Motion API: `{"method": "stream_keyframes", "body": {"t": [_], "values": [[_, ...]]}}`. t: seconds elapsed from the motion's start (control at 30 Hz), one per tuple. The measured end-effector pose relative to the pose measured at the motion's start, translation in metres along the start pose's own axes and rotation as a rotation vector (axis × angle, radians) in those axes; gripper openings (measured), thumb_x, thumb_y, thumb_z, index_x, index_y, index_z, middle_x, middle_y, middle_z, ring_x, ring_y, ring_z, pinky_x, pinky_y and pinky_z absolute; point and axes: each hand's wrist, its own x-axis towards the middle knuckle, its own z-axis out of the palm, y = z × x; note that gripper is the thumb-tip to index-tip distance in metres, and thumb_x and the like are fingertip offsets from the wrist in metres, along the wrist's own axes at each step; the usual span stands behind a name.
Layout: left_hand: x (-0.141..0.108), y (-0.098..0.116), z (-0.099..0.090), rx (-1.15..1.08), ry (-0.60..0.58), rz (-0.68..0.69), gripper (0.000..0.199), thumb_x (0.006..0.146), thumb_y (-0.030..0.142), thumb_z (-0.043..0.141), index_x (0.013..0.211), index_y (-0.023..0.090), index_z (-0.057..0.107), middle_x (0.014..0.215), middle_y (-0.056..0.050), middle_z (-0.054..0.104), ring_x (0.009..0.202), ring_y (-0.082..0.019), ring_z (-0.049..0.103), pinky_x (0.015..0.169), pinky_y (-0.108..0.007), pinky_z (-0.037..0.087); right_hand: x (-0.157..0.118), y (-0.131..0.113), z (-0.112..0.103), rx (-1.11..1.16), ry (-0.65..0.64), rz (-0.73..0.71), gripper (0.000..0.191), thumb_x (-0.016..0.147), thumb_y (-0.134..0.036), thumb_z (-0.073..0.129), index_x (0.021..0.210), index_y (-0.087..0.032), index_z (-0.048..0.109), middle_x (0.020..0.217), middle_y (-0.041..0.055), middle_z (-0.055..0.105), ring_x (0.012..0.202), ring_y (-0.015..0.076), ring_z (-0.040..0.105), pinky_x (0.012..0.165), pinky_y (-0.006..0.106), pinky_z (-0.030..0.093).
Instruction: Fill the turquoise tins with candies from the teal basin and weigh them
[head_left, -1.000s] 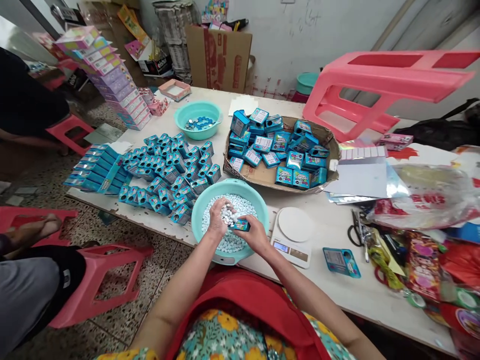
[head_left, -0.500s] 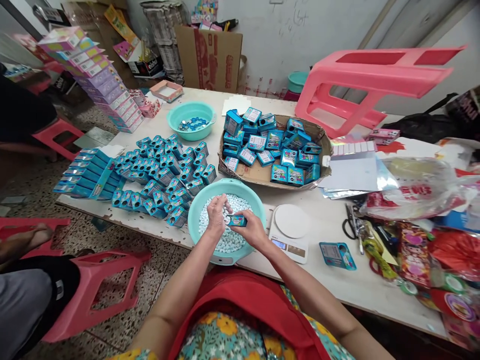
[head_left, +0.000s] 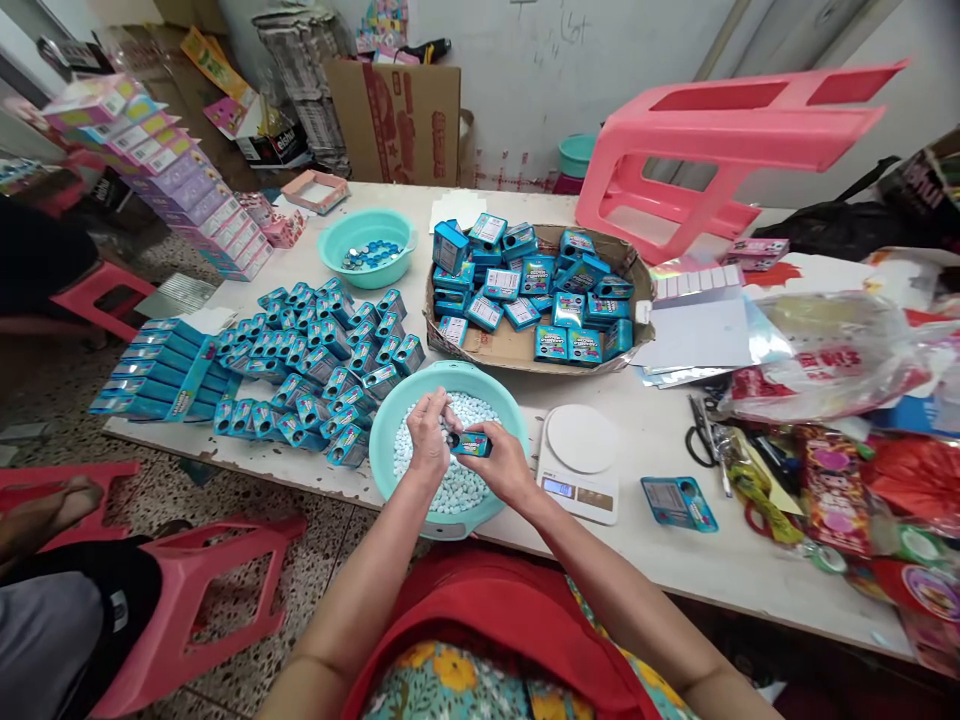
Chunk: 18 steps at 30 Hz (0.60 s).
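Over a turquoise basin (head_left: 516,410) of small white pellets (head_left: 480,405), my right hand (head_left: 506,462) grips a small blue tin (head_left: 473,444) by its end. The tin lies sideways with a dark round opening facing left. My left hand (head_left: 431,435) is beside that opening, its fingers curled together; what they hold is too small to make out. Right of the basin stands a white scale (head_left: 581,445) with a lit display. A carton (head_left: 487,347) of blue tins sits behind the basin, and many open tins (head_left: 322,350) stand to its left.
A smaller turquoise bowl (head_left: 366,232) holds blue discs. Scissors (head_left: 702,435) and a blue flat package (head_left: 679,503) lie at the right. A pink stool (head_left: 720,130) stands on the table's back right. At the left, a person's foot (head_left: 75,503) rests on a pink stool.
The view has shifted slightly. The tin's opening now shows dark, where a white bit showed at its left end before. My right hand still holds the tin.
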Motion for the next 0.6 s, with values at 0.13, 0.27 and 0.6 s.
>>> {"method": "stream_keyframes", "body": {"t": [0.13,0.27,0.6], "values": [[-0.005,0.009,0.009,0.013,-0.023,0.027,0.026,0.076,0.037,0.061,0.062,0.017,0.051,0.048,0.003,0.045,0.047,-0.01,0.049,0.052,-0.023,0.039,-0.001,-0.006,-0.006,0.046,0.024,-0.003,0.028,0.065,-0.021,0.068,0.093,-0.022,0.061,0.089,0.0014,0.062,0.086,0.02,0.059,0.078,0.032,0.045],[-0.009,0.019,0.018,0.032,-0.021,0.101,0.026,0.076,0.036,0.061,0.061,0.018,0.05,0.054,0.002,0.048,0.051,-0.009,0.049,0.054,-0.022,0.039,-0.003,-0.016,-0.015,0.094,0.082,-0.047,0.029,0.068,-0.022,0.067,0.096,-0.023,0.06,0.092,0.0017,0.061,0.088,0.02,0.058,0.079,0.032,0.045],[-0.001,0.002,0.018,-0.008,0.0,-0.014,0.028,0.076,0.041,0.06,0.064,0.017,0.05,0.051,0.003,0.047,0.049,-0.011,0.052,0.054,-0.023,0.041,0.01,0.003,-0.008,0.13,0.079,0.019,0.028,0.066,-0.023,0.068,0.093,-0.022,0.061,0.09,0.0017,0.062,0.088,0.0216,0.058,0.08,0.035,0.045]]}}
